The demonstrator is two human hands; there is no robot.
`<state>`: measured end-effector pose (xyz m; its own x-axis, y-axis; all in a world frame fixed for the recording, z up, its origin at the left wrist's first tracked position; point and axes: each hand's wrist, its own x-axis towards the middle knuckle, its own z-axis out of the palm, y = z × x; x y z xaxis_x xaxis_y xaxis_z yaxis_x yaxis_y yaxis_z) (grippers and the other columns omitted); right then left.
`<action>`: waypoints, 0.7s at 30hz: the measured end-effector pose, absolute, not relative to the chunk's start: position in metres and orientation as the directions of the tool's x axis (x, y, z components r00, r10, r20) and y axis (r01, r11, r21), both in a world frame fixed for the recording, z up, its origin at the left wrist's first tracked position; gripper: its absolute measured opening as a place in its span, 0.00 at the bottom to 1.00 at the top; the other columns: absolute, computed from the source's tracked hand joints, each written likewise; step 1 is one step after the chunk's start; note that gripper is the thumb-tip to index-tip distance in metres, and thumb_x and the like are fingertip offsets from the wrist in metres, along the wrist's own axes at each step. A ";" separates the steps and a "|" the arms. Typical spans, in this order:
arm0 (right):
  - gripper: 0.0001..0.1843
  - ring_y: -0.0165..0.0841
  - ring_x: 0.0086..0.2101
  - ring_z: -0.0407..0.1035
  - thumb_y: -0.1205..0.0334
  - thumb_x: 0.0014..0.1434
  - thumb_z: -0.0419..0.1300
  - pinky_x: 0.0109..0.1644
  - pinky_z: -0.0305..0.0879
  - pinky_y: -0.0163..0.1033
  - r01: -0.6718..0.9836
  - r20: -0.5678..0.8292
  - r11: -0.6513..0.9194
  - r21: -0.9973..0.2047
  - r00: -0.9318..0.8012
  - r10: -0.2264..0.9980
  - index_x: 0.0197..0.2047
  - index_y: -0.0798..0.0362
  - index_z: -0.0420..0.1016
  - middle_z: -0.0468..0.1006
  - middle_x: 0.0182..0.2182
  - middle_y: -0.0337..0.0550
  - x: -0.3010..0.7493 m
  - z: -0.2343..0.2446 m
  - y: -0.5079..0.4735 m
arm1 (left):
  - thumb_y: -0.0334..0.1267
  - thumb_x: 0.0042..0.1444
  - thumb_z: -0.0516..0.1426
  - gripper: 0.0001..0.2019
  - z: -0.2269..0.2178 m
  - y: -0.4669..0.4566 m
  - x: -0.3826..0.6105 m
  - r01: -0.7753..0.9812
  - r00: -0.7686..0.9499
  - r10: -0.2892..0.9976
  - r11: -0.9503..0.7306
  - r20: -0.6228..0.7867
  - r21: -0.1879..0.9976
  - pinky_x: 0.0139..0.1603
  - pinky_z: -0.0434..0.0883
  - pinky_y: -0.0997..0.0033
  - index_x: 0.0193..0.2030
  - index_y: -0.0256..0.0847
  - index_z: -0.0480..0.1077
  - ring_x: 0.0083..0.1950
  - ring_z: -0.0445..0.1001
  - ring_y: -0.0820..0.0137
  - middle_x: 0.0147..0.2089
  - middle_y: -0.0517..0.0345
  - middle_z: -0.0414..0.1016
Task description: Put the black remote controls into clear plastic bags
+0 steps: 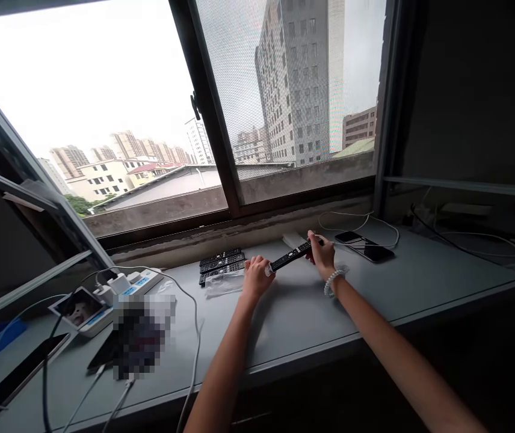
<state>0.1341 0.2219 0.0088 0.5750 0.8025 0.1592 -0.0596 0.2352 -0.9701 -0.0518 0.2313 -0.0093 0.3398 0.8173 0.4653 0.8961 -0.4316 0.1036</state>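
A black remote control (291, 255) is held slantwise above the desk between both hands. My left hand (256, 278) is closed at its lower left end, where a bit of clear, shiny plastic shows by the fingertips. Around the upper right end, my right hand (323, 255) grips with the thumb on top; a beaded bracelet circles that wrist. Several more black remote controls (222, 266) lie side by side left of my left hand. A clear plastic bag (225, 285) lies in front of them, partly behind my left hand.
A smartphone (366, 246) with a white cable (397, 231) lies on the grey desk (311, 325) at the right. At the left are a power strip (142, 282) with plugs, a photo card (77, 308), a pixelated device (142, 337), a dark tablet-like device (18, 376) and trailing cables. A window stands behind.
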 end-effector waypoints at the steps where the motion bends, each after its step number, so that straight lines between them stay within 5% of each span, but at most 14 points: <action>1: 0.19 0.29 0.12 0.61 0.44 0.49 0.56 0.11 0.52 0.31 -0.051 0.167 0.235 -0.971 0.560 0.812 0.25 0.53 0.65 0.61 0.12 0.34 0.133 0.010 0.221 | 0.36 0.50 0.55 0.05 -0.009 0.230 -0.052 0.898 0.341 0.818 -0.430 0.463 0.099 0.48 0.57 0.65 0.35 0.43 0.70 0.44 0.66 0.66 0.38 0.57 0.70; 11: 0.17 0.31 0.14 0.64 0.47 0.57 0.46 0.15 0.58 0.34 -0.121 0.240 0.259 -0.958 0.151 0.959 0.30 0.51 0.65 0.68 0.14 0.40 0.128 0.012 0.212 | 0.34 0.48 0.55 0.06 -0.004 0.224 -0.050 0.909 0.294 0.825 -0.397 0.482 0.125 0.48 0.57 0.63 0.35 0.42 0.64 0.40 0.70 0.66 0.36 0.58 0.71; 17: 0.17 0.34 0.20 0.71 0.51 0.54 0.50 0.17 0.64 0.33 -0.114 0.205 0.184 -0.976 -0.217 0.954 0.39 0.54 0.70 0.75 0.23 0.43 0.119 0.000 0.219 | 0.37 0.51 0.54 0.06 0.000 0.219 -0.044 0.912 0.278 0.823 -0.388 0.496 0.132 0.48 0.57 0.64 0.36 0.43 0.61 0.40 0.71 0.66 0.36 0.58 0.72; 21: 0.15 0.30 0.18 0.70 0.56 0.51 0.55 0.14 0.64 0.31 -0.076 0.205 0.191 -0.979 -0.312 0.928 0.40 0.55 0.70 0.74 0.26 0.40 0.111 -0.011 0.226 | 0.36 0.52 0.54 0.07 -0.003 0.218 -0.037 0.905 0.301 0.804 -0.411 0.512 0.113 0.49 0.57 0.64 0.38 0.43 0.61 0.43 0.70 0.66 0.38 0.57 0.72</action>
